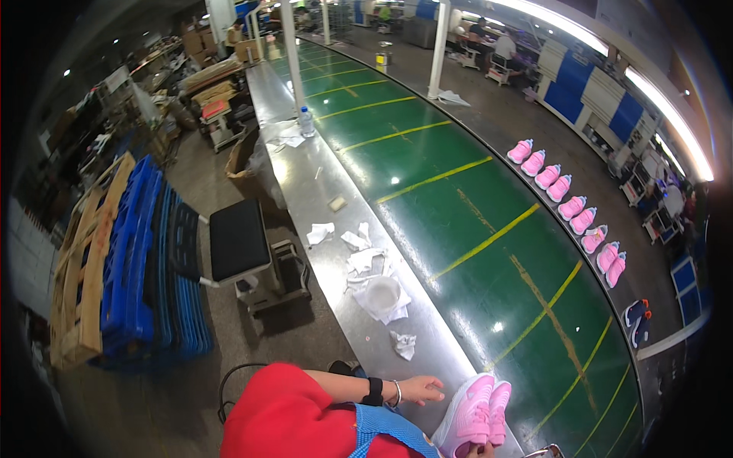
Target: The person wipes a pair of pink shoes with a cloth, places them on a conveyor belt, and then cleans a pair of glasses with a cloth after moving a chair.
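A pair of pink sneakers (472, 412) with white soles stands side by side on the metal ledge at the lower right. Beside them, my left hand (420, 390) hovers over the ledge with its fingers loosely apart and nothing in them. It wears a black wristband and a bracelet. Only a few fingers of my right hand (479, 451) show at the bottom edge, closed on the opening of the sneakers; the rest is cut off. Crumpled white paper (403, 345) lies farther along the ledge, near a round translucent bowl (382, 293).
A green conveyor belt (458, 229) with yellow lines runs right of the metal ledge (324, 263). Pink shoes (571, 207) line its far edge, with dark shoes (637, 321) nearer. Left are a black chair (238, 238) and blue pallets (141, 259). A bottle (306, 122) stands far along.
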`<action>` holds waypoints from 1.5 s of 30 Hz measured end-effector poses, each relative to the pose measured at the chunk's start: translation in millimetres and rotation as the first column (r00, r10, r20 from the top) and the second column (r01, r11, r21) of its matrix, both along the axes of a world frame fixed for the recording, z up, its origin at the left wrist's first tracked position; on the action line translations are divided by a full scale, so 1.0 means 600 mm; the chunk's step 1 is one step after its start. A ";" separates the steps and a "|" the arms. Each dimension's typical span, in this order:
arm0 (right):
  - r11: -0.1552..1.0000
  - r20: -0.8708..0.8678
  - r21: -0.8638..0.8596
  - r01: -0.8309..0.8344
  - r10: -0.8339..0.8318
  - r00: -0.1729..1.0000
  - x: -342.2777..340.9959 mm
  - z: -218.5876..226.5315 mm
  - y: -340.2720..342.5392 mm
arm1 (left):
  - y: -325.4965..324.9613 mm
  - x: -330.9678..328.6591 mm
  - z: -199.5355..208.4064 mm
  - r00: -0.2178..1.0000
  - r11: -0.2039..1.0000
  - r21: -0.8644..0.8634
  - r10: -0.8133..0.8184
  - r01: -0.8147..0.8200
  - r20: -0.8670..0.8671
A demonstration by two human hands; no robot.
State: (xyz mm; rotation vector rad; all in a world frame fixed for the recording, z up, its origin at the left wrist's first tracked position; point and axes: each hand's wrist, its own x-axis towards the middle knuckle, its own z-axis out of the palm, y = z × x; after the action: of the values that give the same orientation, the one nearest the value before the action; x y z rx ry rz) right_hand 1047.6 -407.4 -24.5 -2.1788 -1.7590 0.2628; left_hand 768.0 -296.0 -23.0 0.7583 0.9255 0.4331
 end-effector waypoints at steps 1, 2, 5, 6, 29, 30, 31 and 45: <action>0.998 0.047 0.018 -0.068 0.067 0.997 0.005 0.004 0.016 | -0.014 0.017 0.000 0.999 0.999 0.051 0.014 -0.011 -0.050; 0.996 0.012 -0.077 -0.047 0.048 0.999 0.003 0.011 0.034 | -0.025 0.032 0.000 0.998 0.999 0.046 0.028 -0.026 -0.052; 0.992 -0.234 0.007 -0.129 0.127 0.964 -0.020 0.006 0.072 | -0.034 0.070 -0.015 0.982 0.991 0.103 -0.064 0.083 -0.176; 0.971 -0.339 -0.130 -0.199 0.145 0.930 -0.038 0.003 0.079 | -0.037 0.076 -0.037 0.922 0.937 0.292 -0.072 0.193 -0.381; 0.921 0.276 -0.064 0.385 -0.354 0.894 0.477 0.210 0.204 | 0.101 0.224 -0.063 0.641 0.390 0.515 -0.354 0.763 -0.681; 0.888 0.396 -0.114 0.446 -0.371 0.840 0.528 0.204 0.208 | 0.102 0.234 -0.061 0.673 0.445 0.525 -0.295 0.725 -0.678; 0.864 0.479 -0.114 0.490 -0.384 0.789 0.570 0.202 0.213 | 0.104 0.241 -0.068 0.696 0.499 0.532 -0.232 0.685 -0.679; 0.595 0.507 -0.026 0.804 -0.685 0.523 1.108 0.020 0.109 | 0.072 0.337 -0.128 -0.378 0.215 -0.358 0.057 0.909 -0.924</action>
State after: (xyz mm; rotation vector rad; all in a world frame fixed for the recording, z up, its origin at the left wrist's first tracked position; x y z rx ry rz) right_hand 1712.3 -341.9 -12.6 -3.1610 -0.7464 -0.2813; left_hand 970.2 -252.9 -99.8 2.4609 1.4086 -1.2268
